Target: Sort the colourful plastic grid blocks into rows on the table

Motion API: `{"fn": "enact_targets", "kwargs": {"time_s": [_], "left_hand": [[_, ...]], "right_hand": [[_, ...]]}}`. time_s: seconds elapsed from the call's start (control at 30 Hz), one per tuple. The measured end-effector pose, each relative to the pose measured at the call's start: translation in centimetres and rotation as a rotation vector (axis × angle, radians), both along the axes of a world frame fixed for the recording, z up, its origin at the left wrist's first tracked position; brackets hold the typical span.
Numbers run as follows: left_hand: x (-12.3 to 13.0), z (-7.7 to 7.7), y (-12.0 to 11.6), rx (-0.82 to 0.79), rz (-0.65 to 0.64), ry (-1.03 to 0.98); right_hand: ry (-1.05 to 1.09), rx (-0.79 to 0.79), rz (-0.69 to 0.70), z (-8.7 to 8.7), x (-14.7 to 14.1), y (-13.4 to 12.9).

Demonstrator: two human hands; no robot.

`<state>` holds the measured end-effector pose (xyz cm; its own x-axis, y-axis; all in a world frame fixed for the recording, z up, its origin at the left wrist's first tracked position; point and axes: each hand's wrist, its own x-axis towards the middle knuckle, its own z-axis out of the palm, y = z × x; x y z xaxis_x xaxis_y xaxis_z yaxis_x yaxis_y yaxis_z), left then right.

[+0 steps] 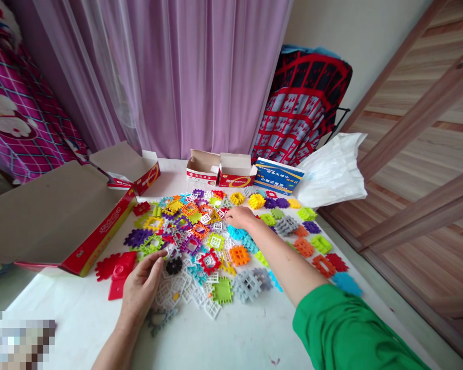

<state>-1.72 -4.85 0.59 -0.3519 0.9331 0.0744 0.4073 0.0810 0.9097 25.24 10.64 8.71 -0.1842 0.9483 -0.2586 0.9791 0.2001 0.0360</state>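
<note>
Colourful plastic interlocking pieces lie in a pile across the white table. My left hand hovers at the pile's near left edge, fingers apart, beside a black round piece and a red flat piece. Reaching over the far middle of the pile, my right hand has its fingers pinched together near a small red piece; what they hold, if anything, is too small to name. Closer to me are a green square piece, an orange piece and a grey stack.
Open boxes stand at the left and back left. Two small boxes, a blue box and a white plastic bag line the back. Grouped pieces lie along the right side of the white table.
</note>
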Motion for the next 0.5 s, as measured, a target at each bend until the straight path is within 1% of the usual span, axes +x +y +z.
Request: {"fn": "enact_targets", "kwargs": {"time_s": [0.1, 0.23, 0.37, 0.5], "left_hand": [[0.0, -0.1, 0.0, 0.000, 0.000, -0.017], [0.3, -0.4, 0.0, 0.020, 0.020, -0.060], [0.4, -0.6, 0.0, 0.020, 0.031, -0.057], [0.4, -0.6, -0.1, 0.026, 0.031, -0.047]], "right_hand": [[-0.011, -0.011, -0.036, 0.6, 0.4, -0.1], [-0.088, -0.063, -0.077, 1.4, 1.3, -1.6], [-0.138, -0.100, -0.059, 1.2, 1.3, -3.2], [-0.128, -0.136, -0.022, 0.9, 0.8, -3.2]]}}
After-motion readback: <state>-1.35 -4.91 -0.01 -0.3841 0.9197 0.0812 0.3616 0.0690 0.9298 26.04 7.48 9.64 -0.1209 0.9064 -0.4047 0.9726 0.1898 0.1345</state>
